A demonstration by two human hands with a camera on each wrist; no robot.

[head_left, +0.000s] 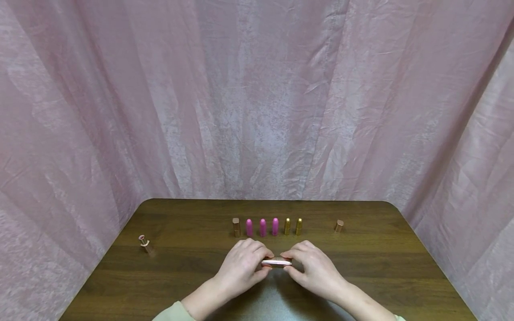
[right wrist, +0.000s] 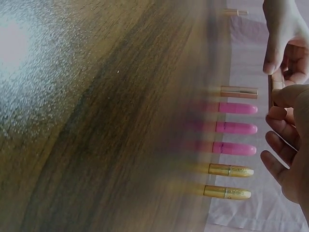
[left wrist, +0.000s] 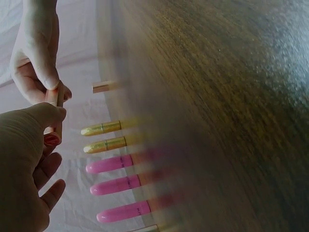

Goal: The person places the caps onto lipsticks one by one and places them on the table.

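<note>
A shiny rose-gold lipstick tube (head_left: 277, 262) lies level between both hands, above the near middle of the table. My left hand (head_left: 242, 265) pinches one end with thumb and fingertips. On the other end, my right hand (head_left: 315, 269) has a similar pinch. In the left wrist view, a round red end (left wrist: 52, 139) of the tube shows beside the left fingers. The tube looks closed, its two parts in line. Beyond the hands stands a row: a rose-gold lipstick (head_left: 236, 227), three pink lipsticks (head_left: 263, 228) and two gold lipsticks (head_left: 287, 226).
Toward the left of the brown wooden table (head_left: 192, 218) stands an uncapped rose-gold lipstick base (head_left: 145, 244). A separate rose-gold cap (head_left: 339, 226) is on the right side. Pink curtains (head_left: 265, 98) hang behind and at both sides of the table.
</note>
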